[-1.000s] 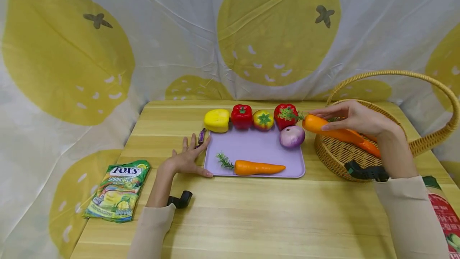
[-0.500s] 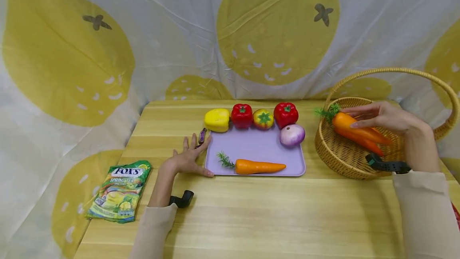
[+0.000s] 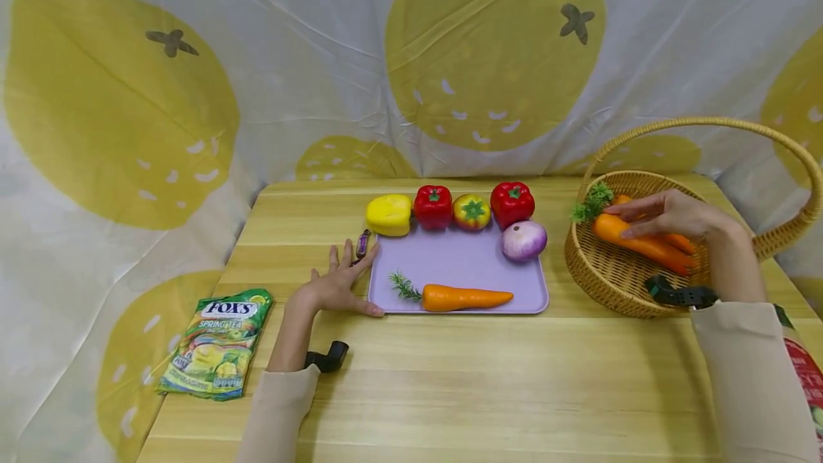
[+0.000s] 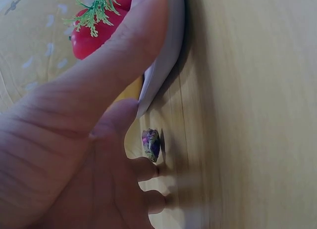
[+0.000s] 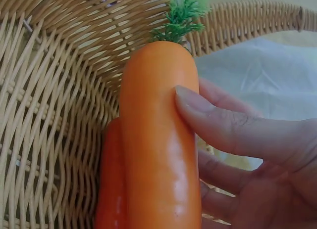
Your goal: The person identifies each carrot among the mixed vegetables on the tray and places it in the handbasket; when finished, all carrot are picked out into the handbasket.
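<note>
My right hand [image 3: 675, 218] pinches an orange carrot [image 5: 161, 135] near its leafy top, thumb on one side and fingers on the other. This carrot lies inside the wicker basket [image 3: 591, 283], over another carrot [image 5: 113, 179] that is partly hidden. My left hand [image 3: 337, 288] is spread at the left edge of the lilac tray [image 3: 463, 263], its thumb and fingertips at the rim. Just beyond its fingers is a small purple-wrapped candy [image 4: 151, 144]. A third carrot [image 3: 464, 298] with green fronds lies along the tray's near side.
Along the tray's far side sit a yellow pepper [image 3: 388, 215], two red peppers [image 3: 433, 207], a yellow-red fruit [image 3: 471, 213] and a purple onion [image 3: 524, 241]. A green FOX'S candy bag [image 3: 218, 345] lies at left, a red package [image 3: 804, 377] at far right. The basket handle [image 3: 707, 121] arches high.
My right hand has carried the carrot from beside the red pepper, rightward over the rim and down into the basket. My left hand has stayed at the tray.
</note>
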### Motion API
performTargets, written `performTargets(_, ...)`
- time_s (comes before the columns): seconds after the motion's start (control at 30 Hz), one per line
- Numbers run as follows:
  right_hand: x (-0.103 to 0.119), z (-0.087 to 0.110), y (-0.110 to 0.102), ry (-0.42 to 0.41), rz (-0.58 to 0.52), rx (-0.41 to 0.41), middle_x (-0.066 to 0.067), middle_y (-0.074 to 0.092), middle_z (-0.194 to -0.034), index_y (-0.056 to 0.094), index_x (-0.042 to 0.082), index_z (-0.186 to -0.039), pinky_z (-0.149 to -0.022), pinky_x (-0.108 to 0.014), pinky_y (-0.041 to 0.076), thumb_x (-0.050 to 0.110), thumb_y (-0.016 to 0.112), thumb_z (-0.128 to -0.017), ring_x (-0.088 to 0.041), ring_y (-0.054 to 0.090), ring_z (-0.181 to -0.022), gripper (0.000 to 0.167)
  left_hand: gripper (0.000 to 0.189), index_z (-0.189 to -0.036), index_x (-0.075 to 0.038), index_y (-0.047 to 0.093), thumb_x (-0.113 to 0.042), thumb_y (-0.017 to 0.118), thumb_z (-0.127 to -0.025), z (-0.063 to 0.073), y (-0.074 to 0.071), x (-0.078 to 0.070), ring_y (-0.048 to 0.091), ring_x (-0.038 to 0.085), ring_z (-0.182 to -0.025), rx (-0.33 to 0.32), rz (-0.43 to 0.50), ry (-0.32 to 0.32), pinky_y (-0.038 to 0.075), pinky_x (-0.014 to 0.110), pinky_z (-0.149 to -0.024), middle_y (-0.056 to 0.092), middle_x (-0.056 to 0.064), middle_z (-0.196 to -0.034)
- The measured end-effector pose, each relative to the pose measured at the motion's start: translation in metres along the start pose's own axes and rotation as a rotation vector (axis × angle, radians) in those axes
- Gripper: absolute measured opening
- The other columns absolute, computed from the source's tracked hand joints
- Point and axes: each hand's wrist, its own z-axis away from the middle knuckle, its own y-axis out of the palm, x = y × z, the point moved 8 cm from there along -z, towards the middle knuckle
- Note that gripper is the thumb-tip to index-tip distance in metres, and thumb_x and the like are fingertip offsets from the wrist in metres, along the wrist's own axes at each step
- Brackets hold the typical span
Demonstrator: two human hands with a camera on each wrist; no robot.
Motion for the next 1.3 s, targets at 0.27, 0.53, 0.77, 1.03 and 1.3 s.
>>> performTargets(0.27,-0.008,0.008,-0.001,0.107,0.112,-0.043,0.02,0.072,-0.123,0.067,0.006,-0.137,-0.084,-0.006,0.045,0.024,0.081,-0.091,0.023,0.046,-0.109,0.052,0.123,-0.168,-0.031,0.002,-0.059,0.083,-0.08,-0.002,0.001,-0.005,-0.03,0.052,-0.153,0.004,-0.012,0.009,-0.009,0.088,-0.109,-0.029,0.024,-0.168)
performTargets(0.53,0.001,0.001,0.006,0.132,0.171,-0.039,-0.02,0.063,-0.143,0.067,0.004,-0.137,-0.105,-0.049,0.051,0.027,0.082,-0.089,-0.05,0.046,-0.139,0.055,0.123,-0.168,-0.031,0.001,-0.057,0.083,-0.081,0.001,-0.001,-0.005,-0.031,0.051,-0.152,0.002,-0.004,0.003,-0.011,0.087,-0.109,-0.03,0.024,-0.167)
performTargets(0.77,0.004,-0.007,0.015,0.122,0.181,-0.031,-0.022,0.073,-0.125,0.072,0.003,-0.129,-0.078,-0.017,0.054,0.019,0.088,-0.082,-0.007,0.069,-0.1,0.051,0.123,-0.168,-0.031,0.001,-0.058,0.083,-0.081,0.001,-0.001,-0.003,-0.03,0.051,-0.152,0.004,-0.009,-0.002,-0.01,0.087,-0.11,-0.03,0.024,-0.167)
performTargets(1.03,0.002,-0.016,0.018,0.085,0.191,-0.031,-0.018,0.077,-0.12,0.075,0.005,-0.125,-0.08,-0.015,0.051,0.02,0.091,-0.078,-0.002,0.067,-0.1,0.051,0.123,-0.168,-0.03,0.001,-0.057,0.083,-0.081,0.001,-0.001,0.0,-0.03,0.052,-0.152,-0.002,-0.004,0.003,-0.01,0.088,-0.109,-0.03,0.024,-0.167)
performTargets(1.3,-0.008,-0.015,0.016,0.083,0.141,-0.045,-0.014,0.076,-0.122,0.073,0.005,-0.129,-0.08,-0.016,0.055,0.021,0.089,-0.081,0.005,0.067,-0.097,0.052,0.122,-0.168,-0.031,0.001,-0.058,0.083,-0.081,0.0,-0.001,-0.002,-0.03,0.051,-0.153,0.001,-0.01,-0.003,-0.01,0.087,-0.11,-0.029,0.024,-0.168)
